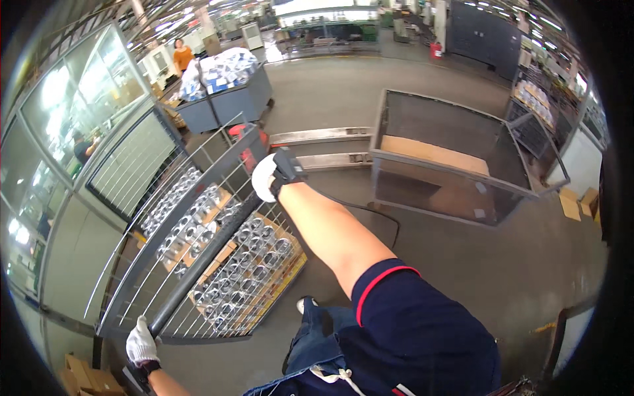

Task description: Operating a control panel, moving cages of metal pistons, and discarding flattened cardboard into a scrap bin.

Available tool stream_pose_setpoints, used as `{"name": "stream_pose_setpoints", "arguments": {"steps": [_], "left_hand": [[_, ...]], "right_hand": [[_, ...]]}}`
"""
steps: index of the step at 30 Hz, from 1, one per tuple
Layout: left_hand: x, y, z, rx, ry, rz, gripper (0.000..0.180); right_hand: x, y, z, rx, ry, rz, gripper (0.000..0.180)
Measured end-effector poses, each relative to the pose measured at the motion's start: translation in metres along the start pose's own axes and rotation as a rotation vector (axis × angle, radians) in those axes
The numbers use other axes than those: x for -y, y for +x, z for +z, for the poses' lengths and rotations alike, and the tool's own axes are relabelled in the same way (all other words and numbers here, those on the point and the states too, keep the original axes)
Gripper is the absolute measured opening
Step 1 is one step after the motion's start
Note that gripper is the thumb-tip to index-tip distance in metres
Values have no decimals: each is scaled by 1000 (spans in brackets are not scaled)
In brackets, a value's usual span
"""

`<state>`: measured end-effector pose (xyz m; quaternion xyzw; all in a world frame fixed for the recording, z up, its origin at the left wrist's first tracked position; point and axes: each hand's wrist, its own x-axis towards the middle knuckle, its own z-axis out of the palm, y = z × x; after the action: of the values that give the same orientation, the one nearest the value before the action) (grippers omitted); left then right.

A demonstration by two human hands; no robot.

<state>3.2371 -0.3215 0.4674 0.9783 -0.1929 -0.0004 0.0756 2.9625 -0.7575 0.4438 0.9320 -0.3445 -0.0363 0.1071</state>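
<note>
— Two gloved hands are seen on a wire-mesh trolley [198, 244] on a factory floor. What is found around it?

— An empty mesh cage bin [449, 158] with a brown board in its bottom is seen ahead and to the right, well apart from the trolley. Pale metal rails [323, 148] are laid on the grey floor between the two. A grey cart [231, 99] piled with wrapped goods is parked farther back, and a person in orange [183, 56] is seen beyond it. Glazed partitions [72, 112] are ranged along the left, and flattened cardboard [82, 379] is stacked at the lower left.

— Is the way ahead blocked?

— The rails and the red-topped object [241, 132] just past the trolley's far corner are placed directly in front of it.

— What is carried in the trolley?

— Rows of shiny metal cylinders [247, 270] are packed on cardboard trays behind the wire side.

— How are the hands placed?

— The right hand [271, 175], in a white glove with a dark wrist strap, is closed over the upper far end of the trolley's frame, with the bare arm stretched nearly straight. The left hand [140, 343], also gloved in white, is wrapped around the near end of the dark handle bar, low at the lower left, with the forearm bent in close.
</note>
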Motion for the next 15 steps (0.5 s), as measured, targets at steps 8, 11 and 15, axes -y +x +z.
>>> {"name": "stream_pose_setpoints", "arguments": {"steps": [8,11,15], "left_hand": [[-48,-34,-9,-12,454,185,71],[-17,-34,17,-281,664,598,46],[-17,-59,29,-363,559,634,51]], "right_hand": [[-28,44,50,32,154,117,23],[-46,29,49,-76,186,92,22],[-70,9,58,-224,233,100,14]]}}
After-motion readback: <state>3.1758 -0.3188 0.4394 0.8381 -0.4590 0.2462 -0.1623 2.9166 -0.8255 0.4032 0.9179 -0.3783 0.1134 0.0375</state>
